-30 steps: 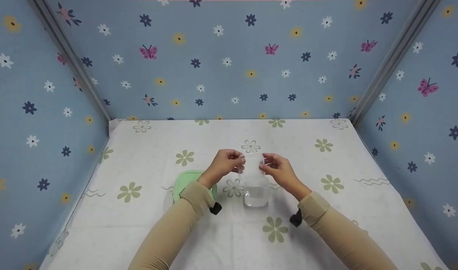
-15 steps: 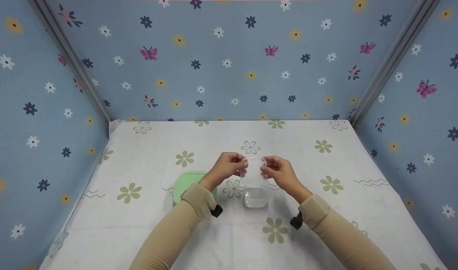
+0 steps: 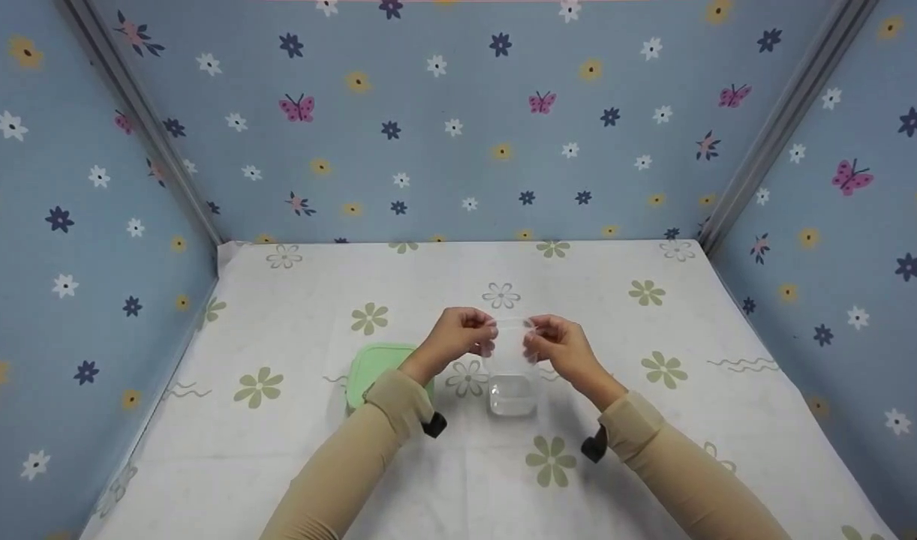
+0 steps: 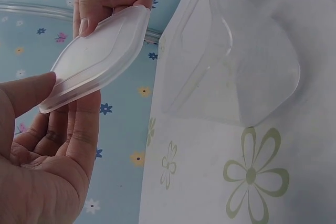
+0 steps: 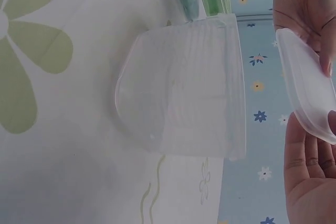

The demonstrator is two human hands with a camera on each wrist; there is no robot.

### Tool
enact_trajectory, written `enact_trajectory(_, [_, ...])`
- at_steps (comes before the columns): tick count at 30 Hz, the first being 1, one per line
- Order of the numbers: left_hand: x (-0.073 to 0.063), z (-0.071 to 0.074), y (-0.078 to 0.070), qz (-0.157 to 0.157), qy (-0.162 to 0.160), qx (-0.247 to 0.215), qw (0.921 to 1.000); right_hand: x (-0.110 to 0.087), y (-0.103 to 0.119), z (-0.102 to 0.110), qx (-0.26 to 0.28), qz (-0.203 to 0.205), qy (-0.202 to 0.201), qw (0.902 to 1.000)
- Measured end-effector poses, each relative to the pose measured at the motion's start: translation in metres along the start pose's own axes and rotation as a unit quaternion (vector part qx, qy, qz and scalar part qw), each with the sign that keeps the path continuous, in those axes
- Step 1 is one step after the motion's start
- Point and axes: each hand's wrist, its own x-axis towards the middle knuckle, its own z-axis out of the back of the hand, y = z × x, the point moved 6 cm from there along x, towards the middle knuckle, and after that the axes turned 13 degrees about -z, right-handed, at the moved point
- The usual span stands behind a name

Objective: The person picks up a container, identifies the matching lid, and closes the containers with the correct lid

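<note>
A clear plastic lid (image 3: pixel 510 345) is held between both hands above an open clear container (image 3: pixel 512 397) on the table. My left hand (image 3: pixel 456 336) pinches the lid's left edge. The right hand (image 3: pixel 563 346) pinches its right edge. In the left wrist view the frosted lid (image 4: pixel 100 59) is tilted, with a thumb on its upper face and fingers beneath. The right wrist view shows the lid (image 5: pixel 310 82) apart from the tall, tapered container (image 5: pixel 184 87), whose rim faces upward.
Left of the clear container, partly behind the left forearm, stands a box with a green lid (image 3: pixel 380 367). A white flowered cloth (image 3: pixel 293 465) covers the table. Flowered blue panels (image 3: pixel 458 97) enclose the back and sides.
Both hands have come down slightly with the lid, a little nearer the clear container. The container and the green-lidded box have stayed in place.
</note>
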Motion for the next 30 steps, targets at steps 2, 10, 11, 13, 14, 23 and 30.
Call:
enact_trajectory(2, [-0.001,0.0,0.001,-0.001,0.001,-0.002,1.0,-0.001,0.0,0.0,0.009,-0.001,0.001,1.0])
enact_trajectory(10, [-0.004,0.002,0.005,-0.003,-0.005,0.015,0.9999,0.0,-0.004,0.001,0.023,-0.009,0.003,0.9997])
enact_trajectory(11, [-0.005,0.002,0.006,-0.002,-0.006,0.019,0.9998,0.0,-0.004,0.001,0.025,-0.013,0.002,0.9996])
enact_trajectory(13, [-0.006,0.003,0.006,0.0,-0.008,0.024,0.9997,0.001,-0.006,0.003,0.03,-0.021,-0.002,0.9993])
enact_trajectory(14, [-0.007,0.003,0.007,0.001,-0.009,0.026,0.9996,0.001,-0.006,0.004,0.033,-0.026,-0.005,0.9991])
enact_trajectory(23, [-0.01,0.005,0.011,0.02,-0.04,0.038,0.9983,0.002,-0.008,0.006,0.023,-0.041,-0.018,0.9987])
enact_trajectory(30, [-0.011,0.005,0.013,0.029,-0.072,0.029,0.9965,0.002,-0.009,0.007,0.003,-0.029,-0.04,0.9988])
